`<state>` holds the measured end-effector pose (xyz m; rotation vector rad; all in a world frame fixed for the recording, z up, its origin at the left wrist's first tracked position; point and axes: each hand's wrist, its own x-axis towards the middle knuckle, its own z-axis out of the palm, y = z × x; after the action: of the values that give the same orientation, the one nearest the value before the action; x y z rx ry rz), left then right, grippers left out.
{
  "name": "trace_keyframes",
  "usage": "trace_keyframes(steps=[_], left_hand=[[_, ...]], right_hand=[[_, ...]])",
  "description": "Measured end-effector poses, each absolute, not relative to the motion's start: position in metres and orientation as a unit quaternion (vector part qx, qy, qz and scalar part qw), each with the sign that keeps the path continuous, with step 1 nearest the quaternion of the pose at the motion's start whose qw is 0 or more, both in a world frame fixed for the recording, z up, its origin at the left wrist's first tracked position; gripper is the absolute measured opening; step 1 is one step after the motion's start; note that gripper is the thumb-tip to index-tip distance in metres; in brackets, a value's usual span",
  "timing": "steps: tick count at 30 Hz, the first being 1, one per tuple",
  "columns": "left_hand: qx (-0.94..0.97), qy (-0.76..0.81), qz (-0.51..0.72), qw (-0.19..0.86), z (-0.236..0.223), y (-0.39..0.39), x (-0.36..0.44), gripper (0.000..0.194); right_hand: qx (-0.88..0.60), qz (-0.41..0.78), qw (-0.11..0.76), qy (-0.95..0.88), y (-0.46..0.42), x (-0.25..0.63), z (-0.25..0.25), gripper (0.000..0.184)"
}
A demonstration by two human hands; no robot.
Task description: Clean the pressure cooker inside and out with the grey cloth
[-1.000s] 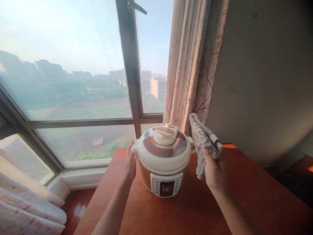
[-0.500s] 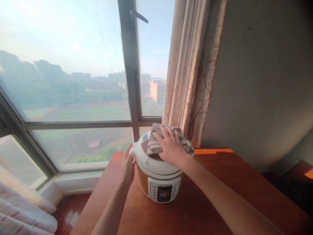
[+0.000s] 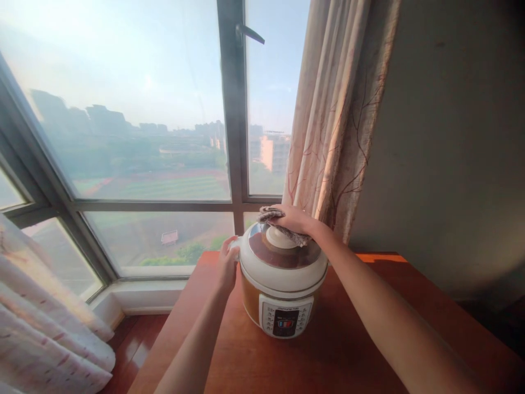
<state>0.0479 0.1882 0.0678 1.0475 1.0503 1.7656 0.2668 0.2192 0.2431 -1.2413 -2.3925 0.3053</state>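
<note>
A white and gold-brown electric pressure cooker (image 3: 283,282) stands upright on the wooden table, its control panel (image 3: 286,316) on the side towards me. My left hand (image 3: 228,265) is closed around the white handle on the left side of its lid. Over the top of the lid, my right hand (image 3: 297,218) holds a grey-brown cloth (image 3: 271,214), which is bunched under the palm and fingers. The cloth lies against the back and right of the pale round knob (image 3: 282,237) in the lid's middle. The right fingertips are partly hidden behind the cloth.
The reddish-brown table (image 3: 361,350) stands near a large window with a grey frame (image 3: 233,109). A beige patterned curtain (image 3: 340,109) hangs behind the cooker, and another curtain (image 3: 45,306) is at the lower left. A grey wall (image 3: 451,137) is on the right.
My right hand has moved from lying flat on the spread cloth to the far side of the lid, bunching the cloth and uncovering the knob. The view has shifted left; my left hand keeps its hold.
</note>
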Motion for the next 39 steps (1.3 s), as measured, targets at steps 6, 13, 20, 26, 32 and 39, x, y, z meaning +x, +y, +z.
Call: trace_keyframes(steps=[6,13,20,26,32,39], left_hand=[[0.451,0.379,0.687,0.425,0.069,0.194,0.044,0.046],[0.430,0.376,0.699,0.431,0.065,0.188,0.046,0.038],[0.420,0.379,0.697,0.440,0.071,0.179,0.047,0.038],[0.406,0.385,0.695,0.452,0.078,0.168,0.056,0.047],[0.378,0.401,0.721,0.420,0.075,0.172,0.063,0.048],[0.395,0.402,0.718,0.409,0.071,0.173,0.057,0.049]], right_hand=[[-0.500,0.007,0.241,-0.832,0.194,0.267,0.221,0.040],[-0.564,-0.090,0.221,-0.791,0.164,0.264,0.206,0.071],[-0.588,-0.067,0.226,-0.774,0.137,0.302,0.191,0.073],[-0.529,-0.040,0.245,-0.812,0.104,0.344,0.162,0.074],[-0.522,-0.033,0.252,-0.814,0.079,0.335,0.144,0.085],[-0.539,-0.001,0.271,-0.797,0.115,0.333,0.151,0.073]])
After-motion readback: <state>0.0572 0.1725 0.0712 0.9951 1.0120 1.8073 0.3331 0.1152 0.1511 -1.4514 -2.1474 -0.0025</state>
